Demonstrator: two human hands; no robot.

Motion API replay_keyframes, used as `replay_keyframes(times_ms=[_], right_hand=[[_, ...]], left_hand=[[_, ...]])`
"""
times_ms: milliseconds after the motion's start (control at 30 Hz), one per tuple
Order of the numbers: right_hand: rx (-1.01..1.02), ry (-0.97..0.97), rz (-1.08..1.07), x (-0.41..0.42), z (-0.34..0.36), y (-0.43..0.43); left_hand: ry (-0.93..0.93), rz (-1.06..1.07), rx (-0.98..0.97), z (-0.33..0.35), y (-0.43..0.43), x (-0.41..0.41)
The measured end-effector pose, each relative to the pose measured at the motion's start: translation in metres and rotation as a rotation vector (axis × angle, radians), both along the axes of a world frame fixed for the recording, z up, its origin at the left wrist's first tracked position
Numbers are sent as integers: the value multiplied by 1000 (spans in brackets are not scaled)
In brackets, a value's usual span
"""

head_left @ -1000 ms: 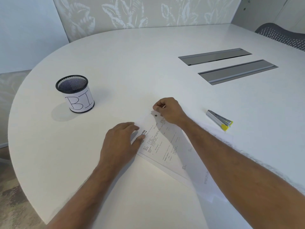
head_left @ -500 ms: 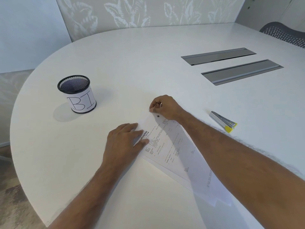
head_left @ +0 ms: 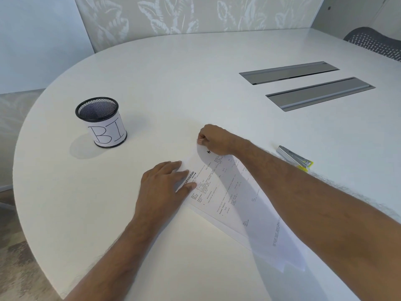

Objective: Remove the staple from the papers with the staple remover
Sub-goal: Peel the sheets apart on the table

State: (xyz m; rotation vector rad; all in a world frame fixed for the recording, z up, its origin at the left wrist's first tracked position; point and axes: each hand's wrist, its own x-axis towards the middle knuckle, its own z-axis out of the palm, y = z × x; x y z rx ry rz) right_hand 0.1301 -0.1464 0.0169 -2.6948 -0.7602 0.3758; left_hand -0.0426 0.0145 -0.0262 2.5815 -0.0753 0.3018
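Observation:
The stapled papers (head_left: 219, 192) lie at an angle on the white table (head_left: 173, 72), printed side up. My left hand (head_left: 161, 187) rests flat on their left edge, fingers spread, thumb on the print. My right hand (head_left: 213, 139) is curled at the sheets' top corner, with thumb and forefinger pinched on something tiny, seemingly the staple. It is too small to make out clearly. The silver staple remover (head_left: 295, 158), with its yellow end, lies on the table to the right of my right forearm, and no hand touches it.
A black mesh cup (head_left: 102, 122) with a paper label marked "BI" stands to the left of the papers. Two grey cable hatches (head_left: 303, 83) are set into the table at the back right. A mesh chair back (head_left: 375, 42) shows at the far right.
My right hand has shifted slightly left along the papers' top corner, staying pinched. The left hand has stayed flat on the sheets. The view has drifted a little.

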Motion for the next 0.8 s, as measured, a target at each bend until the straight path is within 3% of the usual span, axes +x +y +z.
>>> replay_keyframes(times_ms=[167, 367, 600, 800], right_hand=[[48, -57, -20, -1, -8, -5], [439, 67, -211, 1, -9, -20], [748, 174, -295, -7, -10, -22], [836, 281, -268, -12, 2, -8]], left_hand=[[-3, 3, 6, -2, 0, -1], [-19, 7, 4, -2, 0, -1], [-9, 6, 27, -1, -1, -1], [-1, 2, 96, 8, -3, 1]])
